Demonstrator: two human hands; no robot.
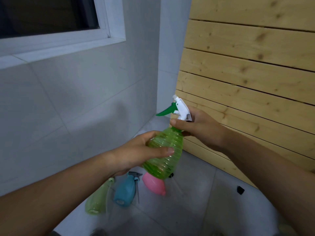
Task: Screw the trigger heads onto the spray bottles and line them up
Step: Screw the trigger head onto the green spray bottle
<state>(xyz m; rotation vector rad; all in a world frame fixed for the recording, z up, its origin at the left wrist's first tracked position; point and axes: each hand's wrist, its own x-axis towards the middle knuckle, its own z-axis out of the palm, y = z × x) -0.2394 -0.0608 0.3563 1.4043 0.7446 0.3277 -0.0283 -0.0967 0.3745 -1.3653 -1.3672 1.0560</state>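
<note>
Nearest you, below your left fingers, three bottles lie on their sides on the tiled floor point(187, 210), none of them lined up: a pale green bottle point(97, 200), just beside it a blue bottle point(123, 191) with a loose grey-blue trigger head and dip tube point(136, 181) alongside, then a pink bottle point(154, 184) with its neck bare. A small black piece point(240, 190) sits apart, under your right forearm. Above these, your left hand point(136, 154) wraps the ribbed green spray bottle point(163, 150), thumb across the front, fingers curled behind. Your right hand point(196, 128) pinches the collar where the white trigger head point(182, 110) with its green lever meets the neck, thumb in front. You appear to be mid-screwing this head; whether it is seated I cannot tell. Next, turn the collar until snug while your left hand braces the bottle, then stand it against the wooden slat panel point(247, 65) beyond your fingertips.
</note>
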